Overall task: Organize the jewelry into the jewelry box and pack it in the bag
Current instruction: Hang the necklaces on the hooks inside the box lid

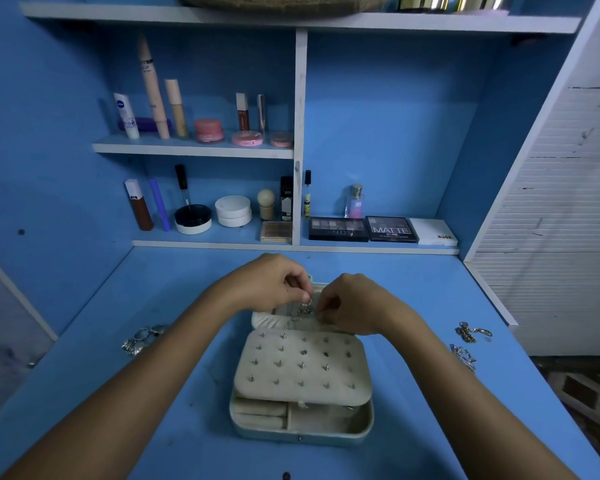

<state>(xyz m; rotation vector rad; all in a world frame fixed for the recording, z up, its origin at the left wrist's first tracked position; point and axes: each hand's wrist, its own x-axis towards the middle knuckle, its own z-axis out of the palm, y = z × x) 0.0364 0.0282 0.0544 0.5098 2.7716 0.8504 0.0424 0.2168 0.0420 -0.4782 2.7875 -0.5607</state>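
- Both hands work over the far half of the jewelry box (302, 368): left hand (274, 285) with curled fingers pinching a small silver piece (307, 301), right hand (350, 306) curled too, fingertips pinched at something too small for me to name.
- That piece hangs just above the open lid's inner pocket (291, 315), between my two hands, so I judge the coming move a short drop straight down and slightly toward me.
- Nearer me lies the stud panel (300, 367), dotted with earrings, its long side running left to right; below it the bottom tray (329, 422) shows open compartments.
- Loose jewelry waits on the blue surface (174, 393): a ring cluster (142, 339) well left of the box, nearer my left arm, and chains (470, 336) well right, near the surface's right edge.
- Open room lies on both sides of the box; I see no bag from here.
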